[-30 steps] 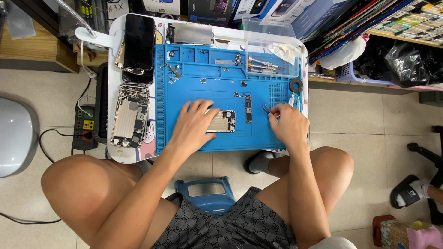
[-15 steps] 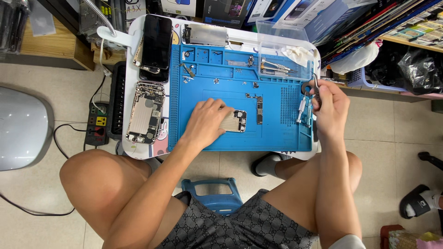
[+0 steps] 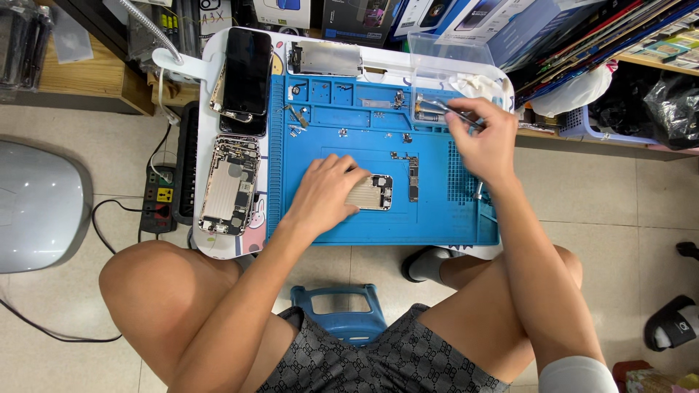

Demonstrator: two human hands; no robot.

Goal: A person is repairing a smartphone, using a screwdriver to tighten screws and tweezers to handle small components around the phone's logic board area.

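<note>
Right hand (image 3: 486, 142) moved from mat's right edge up to the clear box (image 3: 437, 109), grip pinching tweezers (image 3: 445, 109), apparently over it. Left hand (image 3: 325, 193) unchanged, flat, pinning metal plate (image 3: 373, 192) on blue mat (image 3: 437, 211).

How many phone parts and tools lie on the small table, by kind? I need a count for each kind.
Dark phone screens: 1
Opened phone housings: 1
Silver plates: 1
Metal shields under left hand: 1
Narrow circuit boards: 1
Tweezers in right hand: 1
Total: 6
</note>
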